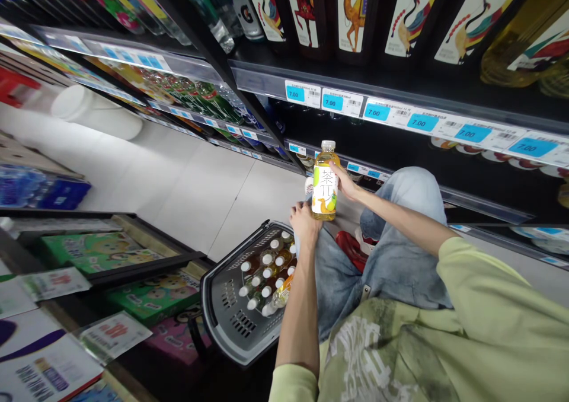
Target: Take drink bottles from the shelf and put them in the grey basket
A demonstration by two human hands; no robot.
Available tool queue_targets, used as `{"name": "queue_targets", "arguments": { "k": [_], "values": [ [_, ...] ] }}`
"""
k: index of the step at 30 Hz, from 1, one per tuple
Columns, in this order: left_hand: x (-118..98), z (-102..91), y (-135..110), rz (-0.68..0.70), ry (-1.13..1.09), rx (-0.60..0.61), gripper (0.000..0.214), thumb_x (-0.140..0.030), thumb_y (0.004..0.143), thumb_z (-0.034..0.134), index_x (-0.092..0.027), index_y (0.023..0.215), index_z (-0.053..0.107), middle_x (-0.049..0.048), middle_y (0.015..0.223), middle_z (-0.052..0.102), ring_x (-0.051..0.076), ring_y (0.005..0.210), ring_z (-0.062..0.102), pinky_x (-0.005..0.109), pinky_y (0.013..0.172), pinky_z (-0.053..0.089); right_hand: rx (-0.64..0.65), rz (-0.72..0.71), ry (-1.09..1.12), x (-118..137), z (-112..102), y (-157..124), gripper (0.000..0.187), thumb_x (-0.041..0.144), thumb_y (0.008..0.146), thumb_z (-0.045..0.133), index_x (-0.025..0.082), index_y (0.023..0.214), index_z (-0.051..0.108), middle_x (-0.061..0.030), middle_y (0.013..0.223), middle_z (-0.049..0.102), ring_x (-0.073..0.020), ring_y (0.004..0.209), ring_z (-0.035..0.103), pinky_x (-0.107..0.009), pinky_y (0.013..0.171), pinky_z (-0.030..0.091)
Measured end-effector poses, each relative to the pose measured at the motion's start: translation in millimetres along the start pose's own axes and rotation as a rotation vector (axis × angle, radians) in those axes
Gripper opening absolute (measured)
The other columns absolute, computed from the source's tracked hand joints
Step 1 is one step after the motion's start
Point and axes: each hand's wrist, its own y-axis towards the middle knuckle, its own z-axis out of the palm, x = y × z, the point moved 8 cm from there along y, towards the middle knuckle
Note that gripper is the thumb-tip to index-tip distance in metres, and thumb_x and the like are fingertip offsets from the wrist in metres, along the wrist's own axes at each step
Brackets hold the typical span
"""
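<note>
My right hand point(345, 181) is closed around a bottle of yellow tea drink point(326, 182), held upright with its white cap on top. A white label with dark characters and fruit pictures faces me. Close to the bottle's base, my left hand point(306, 219) lies over my knee with its fingers loosely apart; whether it touches the bottle I cannot tell. Beneath my left forearm stands a grey shopping basket point(217, 316) holding several white-capped bottles point(267, 274). One bottle with an orange label point(282, 293) lies on its side there, partly hidden by the forearm.
Drink shelves point(391, 102) with blue price tags run along the right and top, bearing several large bottles with animal labels point(353, 10). Boxed goods point(151, 295) fill a rack at lower left. Tiled floor point(178, 182) and a white bucket point(98, 111) lie farther along the aisle.
</note>
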Motion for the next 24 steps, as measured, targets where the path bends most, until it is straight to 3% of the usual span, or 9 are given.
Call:
{"name": "queue_targets", "arguments": {
  "k": [24],
  "values": [
    [0.5, 2.7, 0.6, 0.001, -0.002, 0.011, 0.044, -0.048, 0.100, 0.063, -0.018, 0.131, 0.072, 0.0208, 0.134, 0.066, 0.037, 0.125, 0.059, 0.044, 0.094, 0.050, 0.003, 0.016, -0.006, 0.9, 0.6, 0.0, 0.071, 0.084, 0.073, 0.078, 0.031, 0.119, 0.064, -0.0033, 0.108, 0.077, -0.0299, 0.102, 0.073, -0.045, 0.081, 0.061]
  ]
}}
